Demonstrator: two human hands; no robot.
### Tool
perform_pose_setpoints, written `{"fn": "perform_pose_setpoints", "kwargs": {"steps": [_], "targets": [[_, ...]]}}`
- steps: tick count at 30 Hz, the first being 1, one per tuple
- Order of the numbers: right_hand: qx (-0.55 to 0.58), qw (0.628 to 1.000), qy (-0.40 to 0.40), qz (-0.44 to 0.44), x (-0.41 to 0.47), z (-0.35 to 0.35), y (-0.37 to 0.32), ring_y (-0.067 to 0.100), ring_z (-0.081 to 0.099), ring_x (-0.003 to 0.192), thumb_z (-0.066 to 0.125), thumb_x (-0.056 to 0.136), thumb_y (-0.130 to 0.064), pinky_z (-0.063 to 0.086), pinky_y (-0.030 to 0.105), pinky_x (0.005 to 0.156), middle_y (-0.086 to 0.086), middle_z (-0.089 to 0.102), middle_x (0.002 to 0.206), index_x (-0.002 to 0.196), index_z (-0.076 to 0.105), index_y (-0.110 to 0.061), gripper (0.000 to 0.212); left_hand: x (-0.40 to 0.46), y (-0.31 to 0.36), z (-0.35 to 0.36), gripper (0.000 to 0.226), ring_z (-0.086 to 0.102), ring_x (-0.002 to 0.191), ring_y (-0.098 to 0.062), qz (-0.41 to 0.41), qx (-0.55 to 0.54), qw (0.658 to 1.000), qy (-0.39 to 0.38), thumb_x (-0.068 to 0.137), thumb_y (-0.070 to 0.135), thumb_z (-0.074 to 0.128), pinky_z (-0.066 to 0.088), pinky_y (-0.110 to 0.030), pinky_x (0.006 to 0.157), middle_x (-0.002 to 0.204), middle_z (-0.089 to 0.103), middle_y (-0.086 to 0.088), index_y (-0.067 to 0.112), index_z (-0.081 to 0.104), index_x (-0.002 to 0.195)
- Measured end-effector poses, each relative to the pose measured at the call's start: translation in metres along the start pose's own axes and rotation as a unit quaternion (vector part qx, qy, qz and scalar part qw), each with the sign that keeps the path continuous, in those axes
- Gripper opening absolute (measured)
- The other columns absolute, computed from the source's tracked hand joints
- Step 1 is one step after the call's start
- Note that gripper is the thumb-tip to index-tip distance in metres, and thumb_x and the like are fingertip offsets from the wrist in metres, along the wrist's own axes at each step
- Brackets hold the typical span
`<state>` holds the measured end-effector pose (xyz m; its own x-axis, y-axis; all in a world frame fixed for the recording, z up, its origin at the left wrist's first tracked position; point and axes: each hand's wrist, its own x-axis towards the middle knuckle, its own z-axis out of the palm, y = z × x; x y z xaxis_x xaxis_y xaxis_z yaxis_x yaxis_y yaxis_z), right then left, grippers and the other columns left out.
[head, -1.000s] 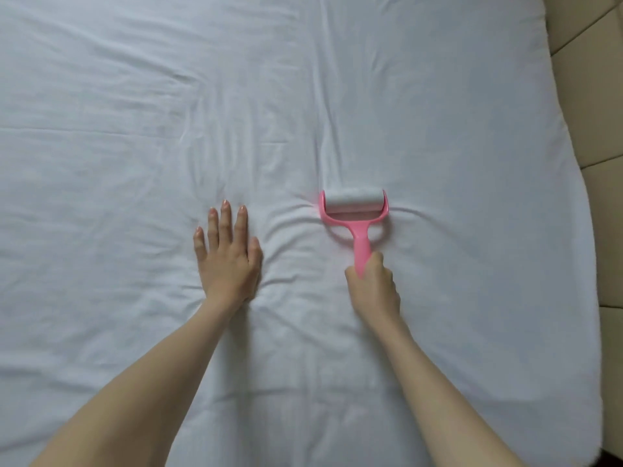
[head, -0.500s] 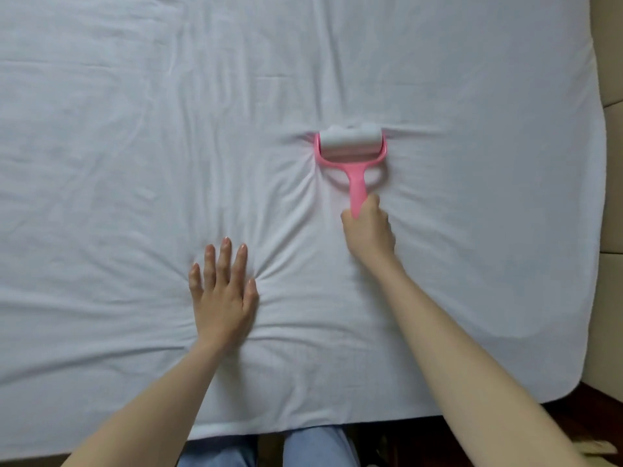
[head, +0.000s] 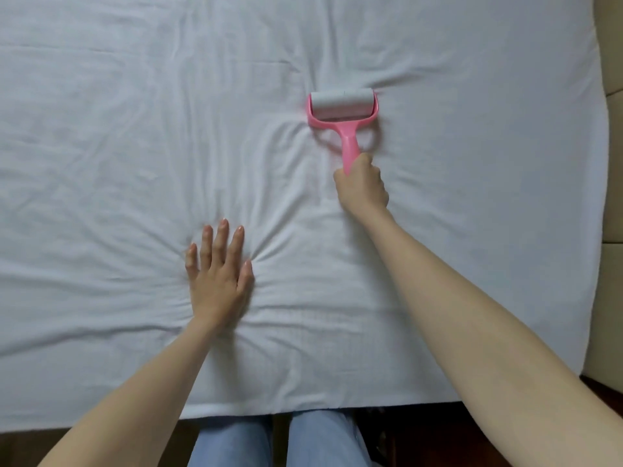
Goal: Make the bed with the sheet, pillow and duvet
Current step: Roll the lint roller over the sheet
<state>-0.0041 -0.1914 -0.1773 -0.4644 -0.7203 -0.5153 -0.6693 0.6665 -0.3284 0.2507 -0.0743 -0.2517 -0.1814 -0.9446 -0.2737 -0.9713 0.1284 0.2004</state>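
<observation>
Only one view here, the head cam looking straight down. White sheet [head: 135, 129] covers the whole bed, pretty wrinkled, with creases fanning out from under the left hand [head: 219, 274]. That hand lies flat on the sheet, palm down, fingers straight and slightly spread, pressing the fabric. Up and to the right of it, well apart, the right hand [head: 362, 187] has its fingers curled round the handle of a pink lint roller [head: 342, 112]. The roller's white drum sits on the sheet just past that hand, further from the person, and the fabric bunches a bit around it. Below both forearms, past the sheet's near edge, blue jeans [head: 236, 439] show. A beige padded panel [head: 612, 163] runs along the right side, beyond the right hand.
</observation>
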Motion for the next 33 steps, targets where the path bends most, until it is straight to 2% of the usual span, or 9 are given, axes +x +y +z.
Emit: {"fn": "perform_pose_setpoints", "kwargs": {"steps": [6, 9, 13, 15, 17, 19, 23, 28, 33], "targets": [[0.015, 0.999, -0.012, 0.039, -0.099, 0.033, 0.061, 0.04, 0.056, 0.103, 0.045, 0.092, -0.024, 0.04, 0.04, 0.075, 0.02, 0.058, 0.115, 0.111, 0.039, -0.003, 0.029, -0.013, -0.002, -0.009, 0.068, 0.0, 0.148, -0.021, 0.01, -0.038, 0.999, -0.027, 0.09, 0.049, 0.016, -0.002, -0.042, 0.116, 0.161, 0.008, 0.001, 0.026, 0.018, 0.153], [0.015, 0.998, -0.018, 0.059, -0.161, 0.053, 0.092, 0.04, 0.057, 0.102, 0.045, 0.093, -0.025, 0.044, 0.043, 0.078, 0.021, 0.058, 0.113, 0.11, 0.038, -0.003, 0.029, -0.046, -0.01, -0.011, 0.073, -0.003, 0.148, -0.022, 0.021, -0.026, 0.998, -0.063, 0.086, 0.055, 0.01, -0.001, -0.043, 0.116, 0.162, 0.003, 0.001, 0.027, 0.013, 0.153], [0.017, 0.996, -0.042, 0.083, -0.242, 0.073, 0.134, 0.038, 0.057, 0.093, 0.044, 0.093, -0.027, 0.044, 0.041, 0.074, 0.019, 0.059, 0.106, 0.105, 0.037, -0.006, 0.025, -0.108, -0.023, -0.006, 0.073, -0.005, 0.148, -0.023, 0.044, 0.004, 0.992, -0.114, 0.086, 0.058, 0.004, -0.002, -0.044, 0.116, 0.162, -0.002, -0.001, 0.029, 0.007, 0.153], [0.007, 0.994, -0.055, 0.099, -0.277, 0.08, 0.15, 0.038, 0.057, 0.093, 0.044, 0.093, -0.027, 0.041, 0.04, 0.071, 0.019, 0.058, 0.105, 0.102, 0.037, -0.007, 0.023, -0.138, -0.028, -0.006, 0.068, -0.006, 0.148, -0.023, 0.036, -0.004, 0.991, -0.128, 0.091, 0.054, 0.013, 0.0, -0.044, 0.116, 0.162, -0.003, -0.001, 0.029, 0.007, 0.154], [-0.009, 0.992, -0.069, 0.109, -0.31, 0.085, 0.164, 0.037, 0.057, 0.093, 0.042, 0.094, -0.026, 0.039, 0.037, 0.068, 0.018, 0.058, 0.103, 0.098, 0.037, -0.008, 0.019, -0.165, -0.035, -0.004, 0.061, -0.008, 0.148, -0.023, 0.031, -0.012, 0.99, -0.14, 0.098, 0.042, 0.03, 0.002, -0.045, 0.117, 0.162, -0.005, 0.0, 0.03, 0.008, 0.153], [-0.025, 0.991, -0.079, 0.11, -0.333, 0.088, 0.174, 0.037, 0.058, 0.092, 0.041, 0.094, -0.025, 0.039, 0.037, 0.068, 0.017, 0.058, 0.102, 0.095, 0.035, -0.009, 0.018, -0.185, -0.039, -0.003, 0.062, -0.011, 0.148, -0.022, 0.025, -0.019, 0.988, -0.15, 0.099, 0.033, 0.038, 0.003, -0.046, 0.118, 0.162, -0.007, 0.001, 0.031, 0.007, 0.153], [-0.024, 0.991, -0.079, 0.109, -0.324, 0.088, 0.174, 0.038, 0.057, 0.094, 0.041, 0.095, -0.026, 0.044, 0.04, 0.073, 0.018, 0.058, 0.106, 0.1, 0.039, -0.007, 0.02, -0.194, -0.04, -0.005, 0.064, -0.011, 0.148, -0.023, 0.023, -0.027, 0.987, -0.154, 0.098, 0.031, 0.04, 0.005, -0.046, 0.117, 0.161, -0.007, 0.002, 0.033, 0.008, 0.153], [0.007, 0.996, -0.051, 0.075, -0.251, 0.064, 0.13, 0.038, 0.055, 0.101, 0.045, 0.093, -0.025, 0.039, 0.037, 0.075, 0.02, 0.056, 0.115, 0.117, 0.045, -0.001, 0.034, -0.193, -0.037, -0.005, 0.064, -0.008, 0.148, -0.023, 0.014, -0.036, 0.989, -0.14, 0.097, 0.029, 0.043, 0.009, -0.047, 0.116, 0.162, -0.003, 0.001, 0.033, 0.011, 0.153], [0.011, 0.998, -0.042, 0.048, -0.201, 0.044, 0.1, 0.037, 0.056, 0.105, 0.046, 0.092, -0.022, 0.039, 0.035, 0.075, 0.017, 0.055, 0.121, 0.123, 0.044, 0.0, 0.038, -0.196, -0.029, -0.007, 0.061, -0.004, 0.148, -0.022, -0.009, -0.063, 0.989, -0.131, 0.097, 0.028, 0.043, 0.013, -0.048, 0.116, 0.162, 0.002, 0.001, 0.032, 0.016, 0.152]]}}
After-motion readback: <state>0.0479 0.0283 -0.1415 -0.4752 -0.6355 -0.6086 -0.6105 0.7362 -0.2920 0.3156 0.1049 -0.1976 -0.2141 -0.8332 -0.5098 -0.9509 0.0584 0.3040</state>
